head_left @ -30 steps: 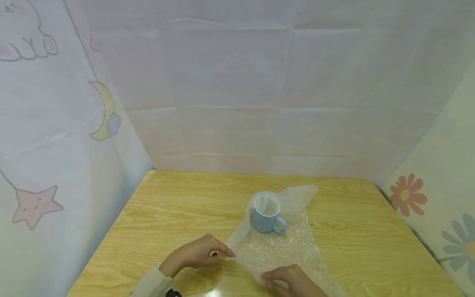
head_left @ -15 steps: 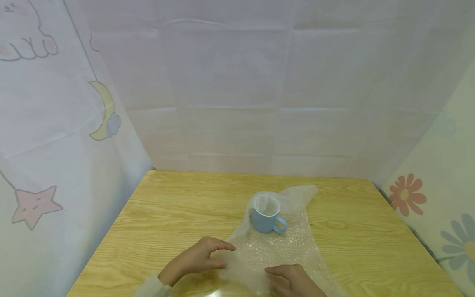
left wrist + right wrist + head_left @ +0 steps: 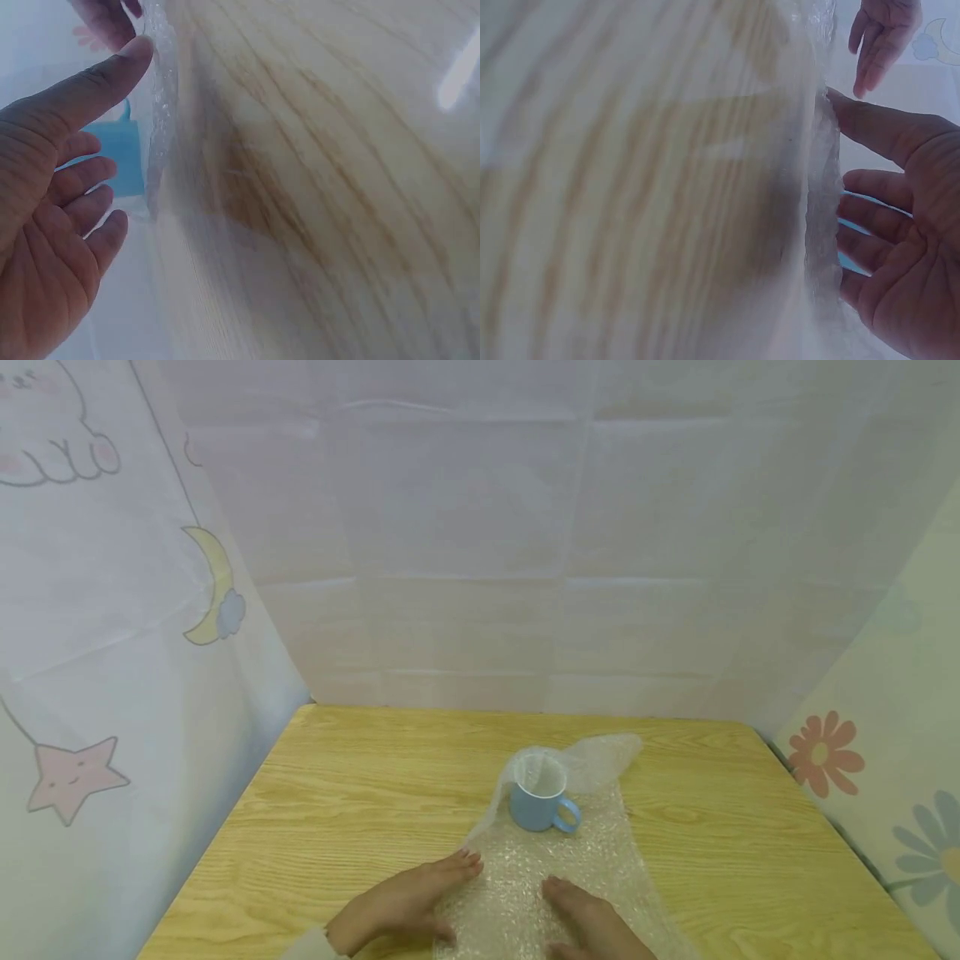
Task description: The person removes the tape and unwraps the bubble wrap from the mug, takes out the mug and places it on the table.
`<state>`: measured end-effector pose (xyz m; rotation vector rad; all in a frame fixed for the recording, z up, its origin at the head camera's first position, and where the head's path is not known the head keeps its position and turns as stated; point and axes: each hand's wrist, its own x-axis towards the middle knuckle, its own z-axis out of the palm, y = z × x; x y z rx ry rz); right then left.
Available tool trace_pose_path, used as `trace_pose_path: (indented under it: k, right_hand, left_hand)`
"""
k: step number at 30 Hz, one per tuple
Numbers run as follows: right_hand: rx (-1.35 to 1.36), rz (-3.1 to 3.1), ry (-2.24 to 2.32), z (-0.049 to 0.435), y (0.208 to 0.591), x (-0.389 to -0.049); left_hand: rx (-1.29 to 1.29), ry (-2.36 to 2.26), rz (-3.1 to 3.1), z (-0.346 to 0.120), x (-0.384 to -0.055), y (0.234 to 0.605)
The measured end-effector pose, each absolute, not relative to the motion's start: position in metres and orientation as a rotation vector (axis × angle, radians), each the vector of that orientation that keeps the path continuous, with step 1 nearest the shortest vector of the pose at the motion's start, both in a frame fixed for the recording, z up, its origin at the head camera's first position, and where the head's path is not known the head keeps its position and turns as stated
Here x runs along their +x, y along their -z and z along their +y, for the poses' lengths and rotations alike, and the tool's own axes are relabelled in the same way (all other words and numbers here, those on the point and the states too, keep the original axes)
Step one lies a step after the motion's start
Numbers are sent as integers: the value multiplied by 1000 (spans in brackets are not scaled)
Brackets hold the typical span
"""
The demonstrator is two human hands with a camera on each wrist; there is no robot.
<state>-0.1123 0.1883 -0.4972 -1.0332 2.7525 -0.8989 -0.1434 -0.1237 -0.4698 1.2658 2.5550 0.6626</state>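
Note:
A light blue mug [image 3: 534, 810] with a white rim stands upright on a sheet of bubble wrap [image 3: 592, 860], its handle toward the lower right. Part of the wrap rises behind the mug and lies against its left and back. My left hand [image 3: 416, 897] is at the sheet's left edge, fingers extended and holding nothing. Across from it, my right hand [image 3: 596, 922] touches the near part of the sheet with extended fingers. In the right wrist view the fingertips [image 3: 851, 217] meet the wrap's surface. The left wrist view shows the blue mug [image 3: 120, 154] behind the left fingers.
The wooden table [image 3: 337, 793] spreads to both sides of the wrap. A pale cloth wall [image 3: 465, 527] stands along its back edge, with printed hangings at left and right. The wrap's near end runs out of view at the bottom.
Both hands have released the near edge of the bubble wrap, and their fingers have straightened. The near part of the sheet has dropped flatter. The mug has stayed in place.

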Motion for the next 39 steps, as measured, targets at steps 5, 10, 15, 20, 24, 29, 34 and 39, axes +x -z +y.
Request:
trace_pose_path:
  k: [5,10,15,20,24,29,34,39]
  right_hand:
    - [-1181,2864,777,192,507,-114]
    - [-1225,2875,741,194,512,-116]
    - [-1157,2829,750,193,512,-116]
    - [-1086,2774,752,191,509,-116]
    - [-1103,2760,761,192,508,-116]
    - [-1097,2741,802,190,503,-116]
    - [-938,2674,915,189,486,-118]
    - [-879,2714,996,188,474,-121]
  left_hand:
    - [1280,-561,2553,-121,-139,472]
    - [1330,-502,2549,-119,-137,478]
    - [1352,-504,2523,-117,-137,479]
    - [1354,-495,2509,-117,-137,478]
    - [1356,-509,2490,-117,-138,478]
    - [1340,-504,2472,-116,-142,478]
    - [1392,-456,2465,-114,-149,471]
    - [1405,-561,2452,-114,-153,464]
